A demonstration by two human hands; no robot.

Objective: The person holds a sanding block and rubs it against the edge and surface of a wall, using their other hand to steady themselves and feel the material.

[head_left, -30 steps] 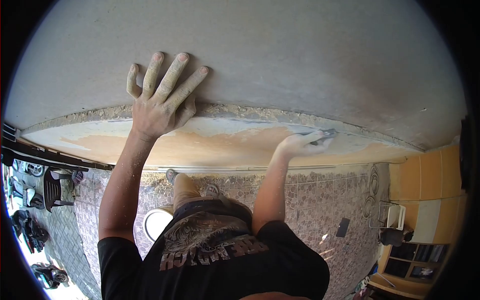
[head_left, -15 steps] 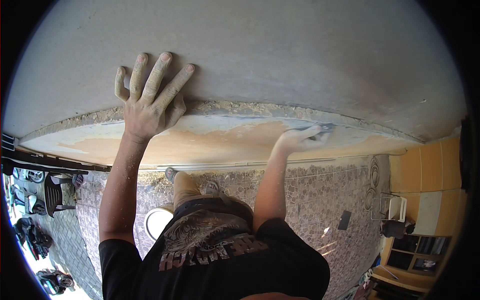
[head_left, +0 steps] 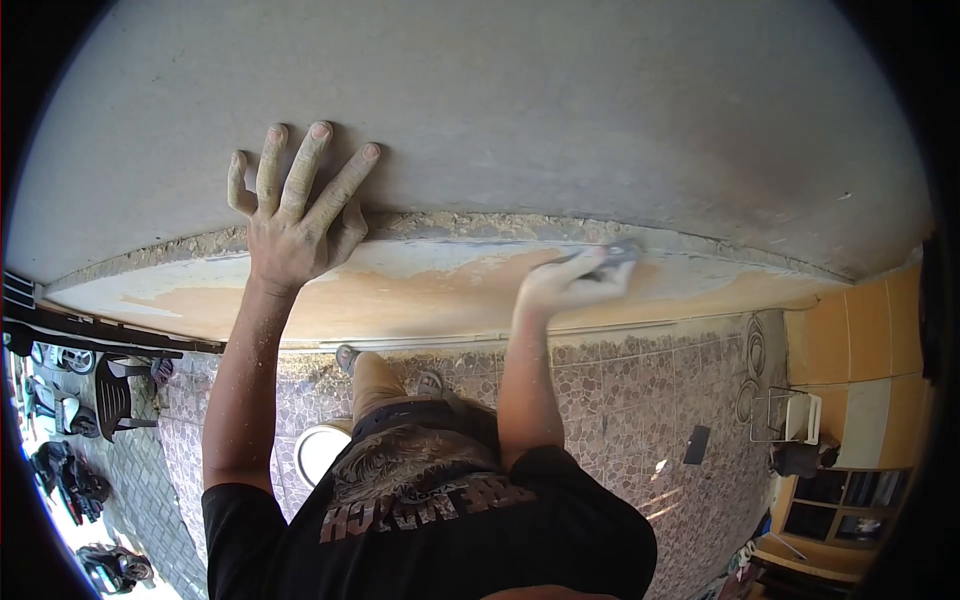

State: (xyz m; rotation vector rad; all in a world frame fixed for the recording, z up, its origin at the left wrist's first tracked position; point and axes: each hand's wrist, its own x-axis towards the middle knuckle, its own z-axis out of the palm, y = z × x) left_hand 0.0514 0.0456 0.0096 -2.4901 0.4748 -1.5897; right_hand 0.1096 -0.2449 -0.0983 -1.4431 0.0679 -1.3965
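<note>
My left hand [head_left: 290,230], dusted with pale powder, is spread with its fingertips on the smooth grey wall surface [head_left: 540,110]. Its palm lies over the rough, crumbly strip [head_left: 470,224] that runs across the wall. On the right, my right hand [head_left: 575,282] is closed around a dark grey piece of sandpaper [head_left: 622,250], blurred by motion. The sandpaper is at the rough strip's lower edge, over a band with patchy white and orange paint [head_left: 420,290]. Pale dust coats the fingers of both hands.
Behind my legs is a round white-topped bucket [head_left: 320,452] on the patterned tile floor [head_left: 620,400]. A dark flat piece [head_left: 697,445] lies on the tiles. At right are a white chair [head_left: 798,417] and a wooden cabinet [head_left: 850,505]; a dark chair [head_left: 115,395] and motorbikes [head_left: 68,480] stand at left.
My right hand has moved left along the strip with the sandpaper. My left hand stays spread on the wall, and the view has shifted slightly.
</note>
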